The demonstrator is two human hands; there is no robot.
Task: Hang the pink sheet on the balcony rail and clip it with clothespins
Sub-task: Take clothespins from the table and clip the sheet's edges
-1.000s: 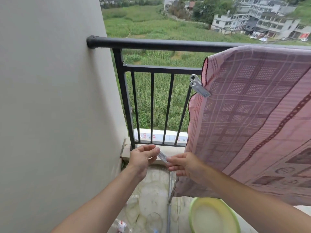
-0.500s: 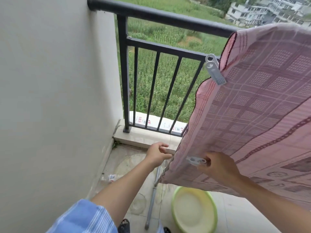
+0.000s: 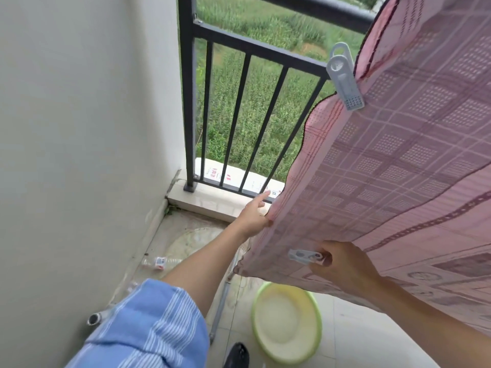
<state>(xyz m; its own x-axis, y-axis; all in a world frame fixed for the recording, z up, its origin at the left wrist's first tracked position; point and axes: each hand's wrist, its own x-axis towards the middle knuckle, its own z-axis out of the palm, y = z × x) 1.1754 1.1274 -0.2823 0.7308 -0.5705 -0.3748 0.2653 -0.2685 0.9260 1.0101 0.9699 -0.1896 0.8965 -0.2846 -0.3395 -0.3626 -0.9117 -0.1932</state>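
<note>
The pink patterned sheet (image 3: 385, 168) hangs over the black balcony rail (image 3: 318, 7) and fills the right side of the view. A pale grey clothespin (image 3: 345, 81) is clipped on its left edge, just below the rail. My left hand (image 3: 253, 213) reaches low toward the foot of the railing and pinches the sheet's left edge with the thumb, index finger stretched out. My right hand (image 3: 342, 264) is in front of the sheet's lower part and pinches a second pale clothespin (image 3: 304, 255), which points left against the cloth.
A grey wall (image 3: 79, 128) closes the left side. On the tiled floor lie a yellow-green basin (image 3: 287, 320), a metal pole (image 3: 220, 309), an empty plastic bottle (image 3: 159, 261) and a dark shoe (image 3: 237, 355). A raised stone curb (image 3: 207, 200) runs under the railing bars.
My view has tilted down. The clothespin passed to my right hand alone. My left hand moved forward and took the sheet's edge; my right hand lifted the sheet's lower part.
</note>
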